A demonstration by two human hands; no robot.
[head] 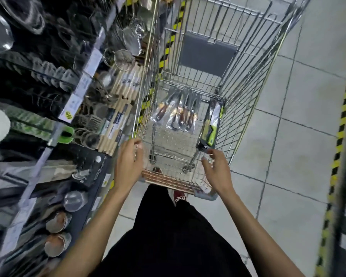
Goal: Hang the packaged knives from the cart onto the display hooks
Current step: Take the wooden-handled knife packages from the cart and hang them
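A wire shopping cart [246, 80] stands in front of me in the aisle. Inside its child-seat section lie several packaged knives with brown handles [180, 114] and a green-handled knife in a black pack [211, 126] leaning against the right side. My left hand [129, 162] curls over the cart's left top rail near the handle. My right hand [218, 168] hovers over the right rear corner with fingers apart, fingertips just short of the green knife pack, holding nothing.
Display shelves [54, 108] on the left hold strainers, wooden-handled utensils [120, 108], metal bowls and price tags. Yellow-black hazard tape [342, 120] marks shelving on the right. Grey tiled floor [288, 136] runs along the aisle. My red shoe [179, 195] shows below the cart handle.
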